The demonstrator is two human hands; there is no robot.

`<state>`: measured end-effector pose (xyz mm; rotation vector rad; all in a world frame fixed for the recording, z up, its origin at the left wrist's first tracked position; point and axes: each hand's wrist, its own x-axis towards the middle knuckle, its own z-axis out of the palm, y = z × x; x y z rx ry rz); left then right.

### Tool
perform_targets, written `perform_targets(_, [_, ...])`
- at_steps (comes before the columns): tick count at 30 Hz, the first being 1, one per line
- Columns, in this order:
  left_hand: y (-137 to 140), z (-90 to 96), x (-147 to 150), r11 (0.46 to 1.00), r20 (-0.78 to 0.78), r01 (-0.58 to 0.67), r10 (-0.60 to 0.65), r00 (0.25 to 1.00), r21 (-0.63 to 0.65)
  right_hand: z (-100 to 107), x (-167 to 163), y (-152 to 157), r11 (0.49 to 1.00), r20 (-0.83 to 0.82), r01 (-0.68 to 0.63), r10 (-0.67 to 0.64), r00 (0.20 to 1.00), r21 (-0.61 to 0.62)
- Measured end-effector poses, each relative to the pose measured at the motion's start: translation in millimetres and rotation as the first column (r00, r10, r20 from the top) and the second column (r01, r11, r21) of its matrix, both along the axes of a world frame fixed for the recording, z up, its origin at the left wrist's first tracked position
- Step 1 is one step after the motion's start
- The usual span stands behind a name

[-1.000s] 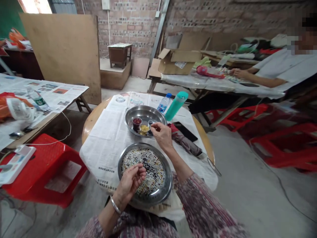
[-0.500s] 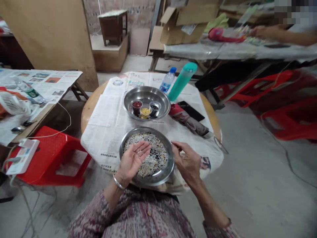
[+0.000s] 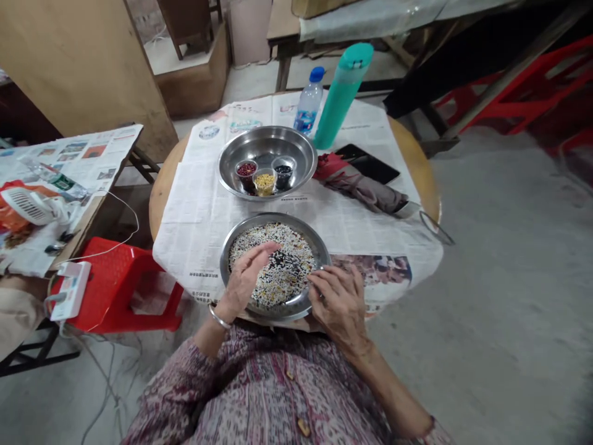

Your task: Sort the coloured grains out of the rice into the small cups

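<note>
A shallow metal bowl (image 3: 225,250) on the newspaper-covered table holds mixed white, black and yellow grains (image 3: 278,281). Above its left side, my left hand (image 3: 245,275) is tipped on edge, its fingers stretched out together and its palm turned inward. My right hand (image 3: 340,303) lies over the bowl's right rim, fingers bent and fingertips drawn close to the thumb; anything between them is hidden. Behind stands a deeper metal bowl (image 3: 259,139) with three clear cups: one of dark red beans (image 3: 246,170), one of yellow beans (image 3: 264,182), one of black beans (image 3: 283,172).
At the table's back stand a blue-capped water bottle (image 3: 308,105) and a tall teal bottle (image 3: 340,102). A black phone (image 3: 368,164) and a folded umbrella (image 3: 365,188) lie at right. To the left are a red stool (image 3: 111,290) bearing a power strip (image 3: 71,290), and a white fan (image 3: 30,204).
My left hand has turned from palm up to on edge. My right hand has moved in over the rim, its fingers bending inward. The view has tilted down.
</note>
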<state>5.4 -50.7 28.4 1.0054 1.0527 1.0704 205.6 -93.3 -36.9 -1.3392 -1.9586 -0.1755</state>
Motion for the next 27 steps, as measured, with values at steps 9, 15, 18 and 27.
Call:
perform_targets(9, [-3,-11.6,-31,0.865,-0.911,0.364,0.216,0.352,0.345,15,-15,1,0.966,0.063,-0.067,0.085,0.994,-0.251])
perform_targets(15, [-25,-26.6,-11,0.901,-0.956,0.415,-0.001,0.294,0.126,14,-23,10,0.964,0.122,-0.037,0.072,0.99,-0.263])
perform_targets(18, [-14,-32.9,8,0.875,-0.932,0.46,-0.031,0.361,0.149,12,-27,13,0.968,0.133,-0.012,0.047,0.99,-0.249])
perform_targets(27, [41,-16.8,6,0.867,-0.948,0.4,0.221,0.227,0.297,-8,-24,7,0.987,-0.108,0.016,-0.034,0.994,-0.159])
